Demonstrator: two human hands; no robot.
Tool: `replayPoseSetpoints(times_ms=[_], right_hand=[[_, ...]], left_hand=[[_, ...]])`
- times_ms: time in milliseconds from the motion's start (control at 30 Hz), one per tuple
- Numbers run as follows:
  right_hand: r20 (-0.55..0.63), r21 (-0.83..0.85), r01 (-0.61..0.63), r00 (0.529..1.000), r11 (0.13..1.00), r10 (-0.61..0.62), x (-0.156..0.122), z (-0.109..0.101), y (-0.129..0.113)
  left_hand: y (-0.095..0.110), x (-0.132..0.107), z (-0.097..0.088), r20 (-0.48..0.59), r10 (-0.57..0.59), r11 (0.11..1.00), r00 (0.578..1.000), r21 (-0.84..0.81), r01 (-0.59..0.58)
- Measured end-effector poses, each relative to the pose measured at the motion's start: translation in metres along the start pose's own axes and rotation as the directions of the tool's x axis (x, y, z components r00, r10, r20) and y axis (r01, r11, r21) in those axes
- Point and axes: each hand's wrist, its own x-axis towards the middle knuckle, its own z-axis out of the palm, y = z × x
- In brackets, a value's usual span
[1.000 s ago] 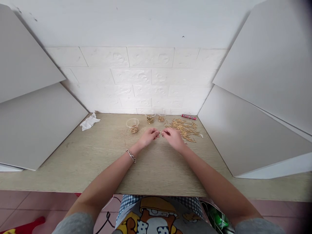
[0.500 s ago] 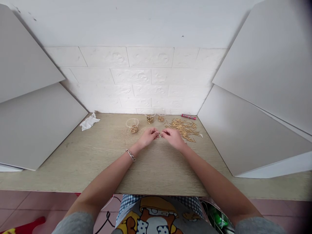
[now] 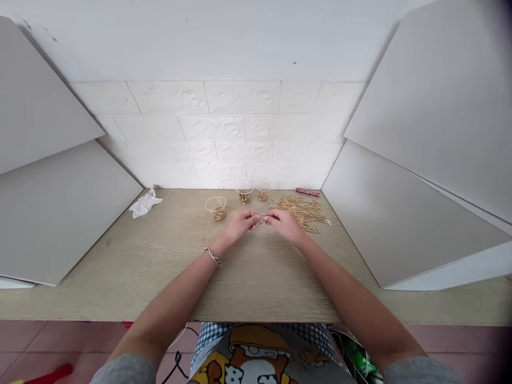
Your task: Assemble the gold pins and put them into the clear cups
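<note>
My left hand and my right hand meet tip to tip above the middle of the table, both closed in a pinch. Between the fingertips is a small gold-coloured metal part, mostly covered by the fingers; its exact shape is too small to tell. Partly behind my right hand lies a loose pile of thin gold-coloured metal pins. Left of my left hand stands a clear plastic cup with small gold-coloured pieces in it. Two more clear cups, a middle one and a smaller one, hold similar pieces near the wall.
A red tube-shaped wrapper or pen lies by the wall behind the pile. Crumpled white tissue is at the back left. Grey-white panels, left and right, flank the wooden table.
The fingertips of both hands have drawn slightly closer around the small part. The whole view has shifted a little; the cups and the pile stay as they were.
</note>
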Motion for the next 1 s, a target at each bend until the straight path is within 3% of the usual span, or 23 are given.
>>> replayPoseSetpoints(times_ms=[267, 533, 633, 700, 833, 1000], right_hand=[[-0.028, -0.002, 0.029, 0.999, 1.000, -0.029, 0.002, 0.000, 0.006], [-0.044, 0.163, -0.036, 0.998, 0.986, 0.043, 0.005, 0.007, 0.011], [-0.093, 0.046, 0.003, 0.996, 0.999, 0.002, 0.004, 0.008, 0.013], [-0.134, -0.129, 0.102, 0.984, 0.986, -0.120, 0.001, 0.008, 0.013], [-0.036, -0.439, 0.306, 0.933, 0.845, -0.357, -0.004, 0.009, 0.010], [0.030, -0.515, 0.319, 0.934, 0.795, -0.355, -0.005, 0.009, 0.008]], left_hand=[[-0.004, 0.001, -0.005, -0.030, -0.001, 0.999, 1.000, -0.033, 0.000], [-0.001, -0.001, -0.003, 0.039, -0.010, 1.000, 0.999, 0.027, 0.009], [-0.001, 0.001, -0.003, -0.022, -0.034, 0.999, 0.999, 0.028, 0.035], [-0.002, 0.002, -0.002, -0.059, -0.054, 0.998, 0.997, 0.022, 0.055], [0.000, 0.000, 0.001, -0.054, -0.079, 0.996, 0.995, 0.027, 0.081], [0.004, -0.004, 0.004, -0.029, -0.087, 0.994, 0.996, 0.064, 0.089]])
